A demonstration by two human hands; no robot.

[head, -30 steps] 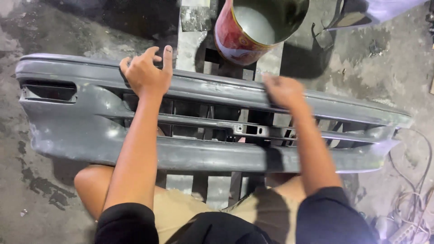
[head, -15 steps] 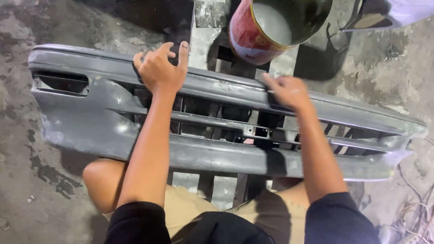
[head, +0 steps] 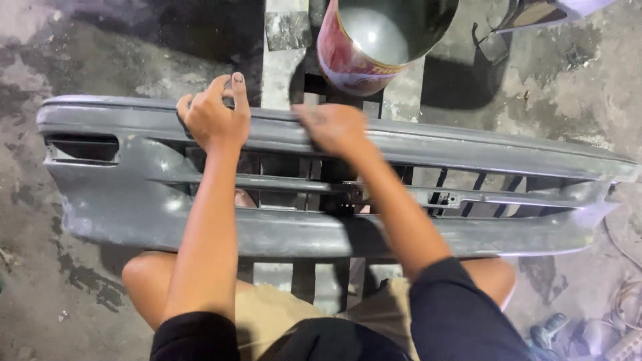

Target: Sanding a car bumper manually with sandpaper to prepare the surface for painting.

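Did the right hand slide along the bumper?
Yes. The right hand slid left along the grey bumper, ending just below the red can.

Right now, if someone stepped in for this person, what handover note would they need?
Left hand: rests on the top edge of the grey bumper, fingers curled, not gripping.
Right hand: flat on the same top edge near the middle, blurred.
Bumper: lies across a stand over the person's knees; a red can, open, stands behind it.
Done: surface looks dull grey all over.
Left: cannot tell from this view.
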